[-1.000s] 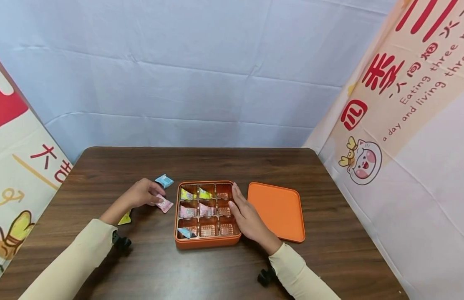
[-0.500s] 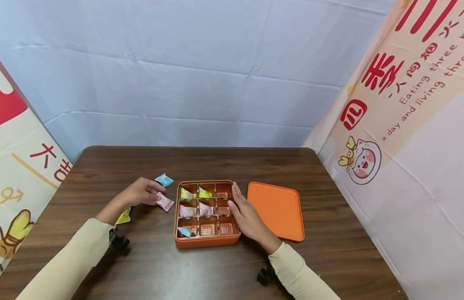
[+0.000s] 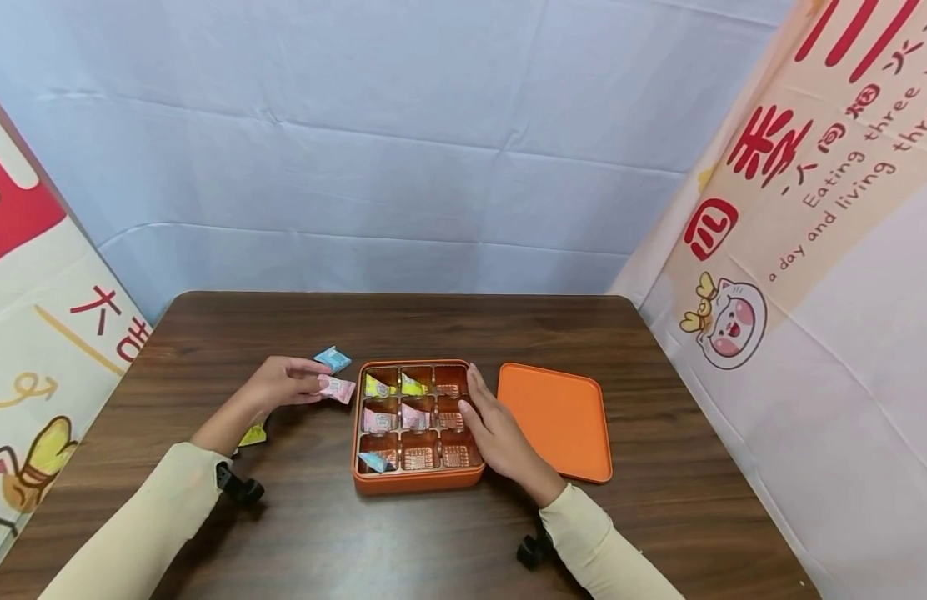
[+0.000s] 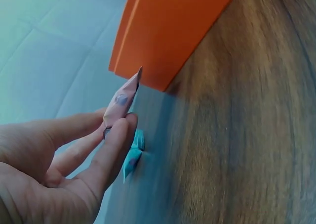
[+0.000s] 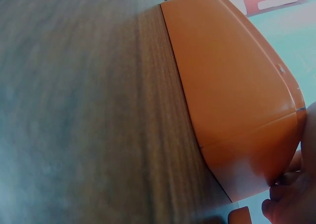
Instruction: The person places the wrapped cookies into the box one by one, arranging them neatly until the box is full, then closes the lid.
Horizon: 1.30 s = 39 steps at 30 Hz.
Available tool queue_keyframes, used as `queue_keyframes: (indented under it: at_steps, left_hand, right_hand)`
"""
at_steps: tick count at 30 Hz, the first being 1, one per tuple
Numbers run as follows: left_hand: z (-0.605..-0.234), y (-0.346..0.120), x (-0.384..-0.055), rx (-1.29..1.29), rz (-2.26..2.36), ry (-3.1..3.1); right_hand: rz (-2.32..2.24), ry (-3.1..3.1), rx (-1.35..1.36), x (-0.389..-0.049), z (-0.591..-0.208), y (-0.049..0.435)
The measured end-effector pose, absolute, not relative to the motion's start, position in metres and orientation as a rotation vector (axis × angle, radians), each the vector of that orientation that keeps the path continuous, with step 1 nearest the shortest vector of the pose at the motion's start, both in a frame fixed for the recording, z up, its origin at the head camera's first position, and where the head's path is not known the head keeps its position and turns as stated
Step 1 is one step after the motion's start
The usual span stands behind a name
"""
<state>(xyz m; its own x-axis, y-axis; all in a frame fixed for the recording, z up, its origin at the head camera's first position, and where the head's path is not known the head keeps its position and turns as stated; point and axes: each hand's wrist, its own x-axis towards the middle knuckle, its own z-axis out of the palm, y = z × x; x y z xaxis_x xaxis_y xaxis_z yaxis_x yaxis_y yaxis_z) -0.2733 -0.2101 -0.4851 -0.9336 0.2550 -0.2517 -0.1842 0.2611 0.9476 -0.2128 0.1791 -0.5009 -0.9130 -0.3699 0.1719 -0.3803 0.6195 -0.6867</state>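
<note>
My left hand (image 3: pixel 287 383) pinches a pink wrapped candy (image 3: pixel 338 389) between thumb and fingers, just left of the orange box (image 3: pixel 418 483). In the left wrist view this candy (image 4: pixel 120 103) is off the table, close to the box wall (image 4: pixel 163 33). My right hand (image 3: pixel 504 437) lies along the box's right side with its fingers fairly straight, touching the rim. Inside the divided tray, two yellow candies (image 3: pixel 413 384) fill back compartments, two pink candies (image 3: pixel 415 417) the middle row, and a blue candy (image 3: pixel 373 462) the front left one. The right-hand column holds no candy.
A blue candy (image 3: pixel 333 359) lies on the table behind the left fingers. Part of a yellow candy (image 3: pixel 253 435) shows beside the left wrist. The flat orange lid (image 3: pixel 553 421) rests right of the box. Printed cloths hang at both sides.
The pink candy lay on the table by the left fingers; the left hand now grips it, raised and turned slightly toward the box. The right hand stays at the box's side.
</note>
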Motion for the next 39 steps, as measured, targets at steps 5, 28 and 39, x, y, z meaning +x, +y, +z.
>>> queue_keyframes:
  at_steps: [5,28,39]
  left_hand:
    - [-0.485,-0.213,-0.272,0.048,1.834,2.117]
    - [-0.471,-0.195,-0.267,0.078,2.017,1.893]
    - [-0.467,-0.185,-0.262,0.122,2.028,1.818]
  right_hand:
    - [1.206,-2.811,0.653,-0.213,-0.501,0.179]
    - [1.220,-2.817,0.649,-0.211,-0.498,0.180]
    - [1.231,-2.797,0.677,-0.213,-0.499,0.181]
